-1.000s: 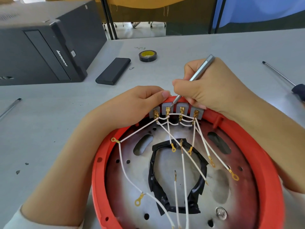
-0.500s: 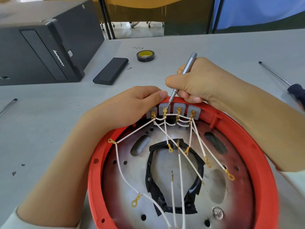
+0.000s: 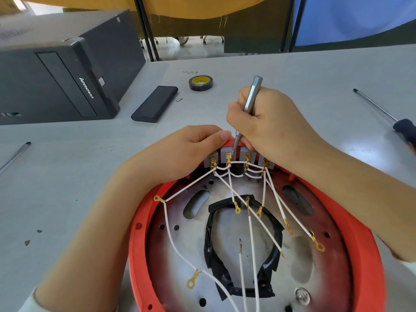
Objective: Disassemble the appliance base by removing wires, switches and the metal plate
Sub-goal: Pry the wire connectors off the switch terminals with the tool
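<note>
steeper now than a second ago, the screwdriver [image 3: 248, 106] pinched in my right hand [image 3: 267, 122] digs at the second switch [image 3: 227, 156] at the base's [image 3: 369, 255] twelve o'clock rim, which my left hand [image 3: 180, 152] grips steady.

Computer tower [image 3: 67, 70], tape roll [image 3: 200, 83], black case [image 3: 154, 104]
</note>
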